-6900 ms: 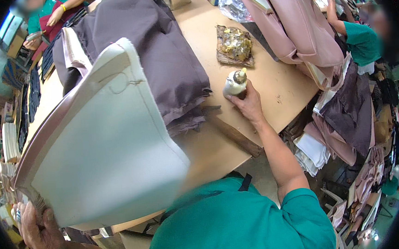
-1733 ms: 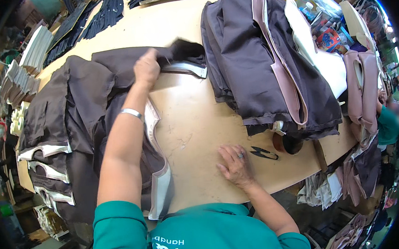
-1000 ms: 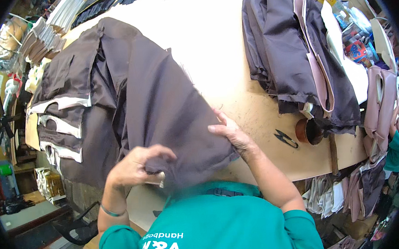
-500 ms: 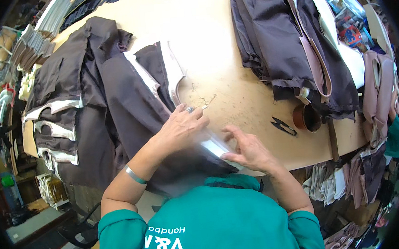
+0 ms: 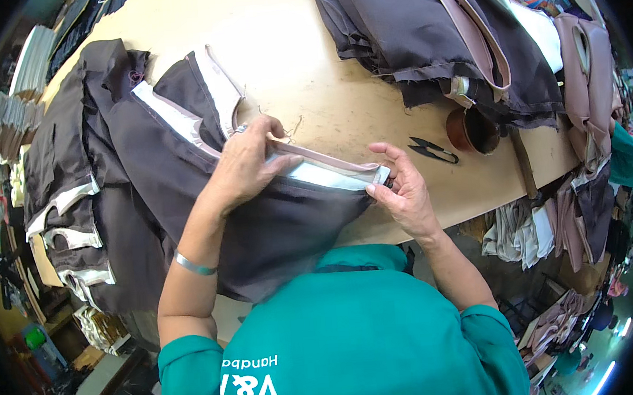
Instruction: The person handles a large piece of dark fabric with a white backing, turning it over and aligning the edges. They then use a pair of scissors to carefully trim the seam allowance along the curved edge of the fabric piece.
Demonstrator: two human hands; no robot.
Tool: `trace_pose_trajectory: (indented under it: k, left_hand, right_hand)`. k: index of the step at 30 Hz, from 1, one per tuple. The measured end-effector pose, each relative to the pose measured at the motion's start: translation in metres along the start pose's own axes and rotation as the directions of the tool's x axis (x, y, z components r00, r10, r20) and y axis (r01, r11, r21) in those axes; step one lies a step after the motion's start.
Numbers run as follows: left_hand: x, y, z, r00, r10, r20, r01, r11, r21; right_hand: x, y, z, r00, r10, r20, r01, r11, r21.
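A dark brown cloth piece (image 5: 282,225) hangs over the near table edge, its upper border edged with a pink and white strip (image 5: 326,175). My left hand (image 5: 244,162) is closed on that border, thumb along the strip and fingers behind it. At the strip's right end, my right hand (image 5: 404,191) pinches the corner between thumb and forefinger, other fingers raised. Between my hands the strip runs nearly straight. Left of my left hand, the same cloth spreads across the table with a curved white-edged opening (image 5: 179,123).
More dark cloth pieces (image 5: 54,164) with white-edged cutouts lie at left. Thread snips (image 5: 433,150) and a brown round container (image 5: 466,130) rest to the right, below a pile of dark cloth (image 5: 407,30). Another person's green sleeve (image 5: 624,154) shows at far right.
My right hand has moved to the strip's end corner and pinches it; the strip, blurred before, is now drawn out between my hands. The whole view has shifted, with table items higher and further left.
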State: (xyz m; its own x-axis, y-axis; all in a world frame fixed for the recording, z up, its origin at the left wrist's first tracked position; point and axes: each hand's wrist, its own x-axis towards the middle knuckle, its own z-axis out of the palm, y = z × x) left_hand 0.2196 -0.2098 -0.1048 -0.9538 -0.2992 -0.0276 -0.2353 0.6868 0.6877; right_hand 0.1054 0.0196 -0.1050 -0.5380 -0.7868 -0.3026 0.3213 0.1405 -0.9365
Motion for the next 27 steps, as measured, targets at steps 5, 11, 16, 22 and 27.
trace_pose_trajectory:
  k: [5,11,16,22,27]
  left_hand:
    - [0.001,-0.002,-0.022,0.953,-0.243,0.181,0.244,0.970,0.017]
    - [-0.008,0.012,-0.025,0.963,-0.221,0.151,0.246,0.954,-0.172]
    - [-0.027,0.026,-0.029,0.964,-0.245,0.105,0.265,0.931,-0.251]
    - [-0.049,0.007,-0.021,0.936,-0.345,0.075,0.341,0.829,-0.443]
    - [-0.059,0.016,-0.024,0.935,-0.349,0.058,0.327,0.791,-0.517]
  right_hand:
    - [0.000,-0.010,-0.005,0.981,-0.164,-0.099,0.159,0.986,-0.058]
    - [0.003,-0.010,-0.014,0.974,-0.148,-0.171,0.157,0.987,0.039]
    - [0.004,-0.011,-0.011,0.964,-0.175,-0.203,0.205,0.969,0.136]
    - [0.003,-0.026,-0.003,0.985,-0.132,-0.113,0.159,0.948,0.276]
    - [0.006,-0.012,-0.008,0.966,-0.231,-0.114,0.237,0.971,0.040]
